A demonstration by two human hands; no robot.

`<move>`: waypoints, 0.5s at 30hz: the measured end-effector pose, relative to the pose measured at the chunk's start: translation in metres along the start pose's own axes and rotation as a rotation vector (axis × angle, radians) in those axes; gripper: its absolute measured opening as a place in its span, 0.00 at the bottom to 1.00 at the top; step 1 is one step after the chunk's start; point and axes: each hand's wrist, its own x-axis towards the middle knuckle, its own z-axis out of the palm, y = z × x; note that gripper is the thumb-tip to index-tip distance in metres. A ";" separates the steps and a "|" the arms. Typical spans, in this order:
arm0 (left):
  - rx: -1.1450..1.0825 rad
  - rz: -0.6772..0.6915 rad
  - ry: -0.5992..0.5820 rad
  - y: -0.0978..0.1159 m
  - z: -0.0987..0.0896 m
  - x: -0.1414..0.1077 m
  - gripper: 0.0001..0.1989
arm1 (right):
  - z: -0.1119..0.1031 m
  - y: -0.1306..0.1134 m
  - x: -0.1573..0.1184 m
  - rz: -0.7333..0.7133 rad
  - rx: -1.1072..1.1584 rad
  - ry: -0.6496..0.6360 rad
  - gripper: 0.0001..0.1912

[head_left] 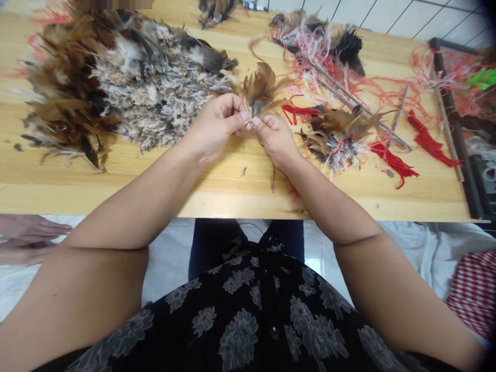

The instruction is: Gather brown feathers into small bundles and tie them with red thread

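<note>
Over the tabletop, about midway between its near and far edges, the left hand has thumb and finger closed on the base of 1 tuft, likely light, soft and easily crushed, so best gripped there, where the right hand pinches too.

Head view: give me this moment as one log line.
left hand: pinches base of feather bunch | right hand: pinches same base | left side: large feather pile | right side: red strands
</note>
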 end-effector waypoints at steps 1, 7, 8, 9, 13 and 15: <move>0.004 0.007 -0.001 -0.001 0.000 0.001 0.27 | 0.000 -0.001 -0.001 0.005 0.007 -0.001 0.25; 0.011 0.040 0.020 0.001 0.004 0.004 0.29 | -0.003 0.006 0.002 -0.059 0.008 -0.041 0.27; 0.012 0.044 0.021 0.003 0.004 0.003 0.29 | -0.004 0.009 0.003 -0.071 0.007 -0.055 0.27; 0.011 0.047 0.022 0.005 0.004 0.003 0.30 | -0.005 0.010 0.004 -0.076 0.000 -0.068 0.27; -0.012 -0.013 -0.024 0.011 0.000 -0.001 0.30 | -0.008 0.014 0.007 -0.088 -0.061 -0.121 0.26; -0.042 -0.074 -0.061 0.011 -0.003 -0.002 0.30 | -0.009 0.014 0.006 -0.116 -0.079 -0.147 0.25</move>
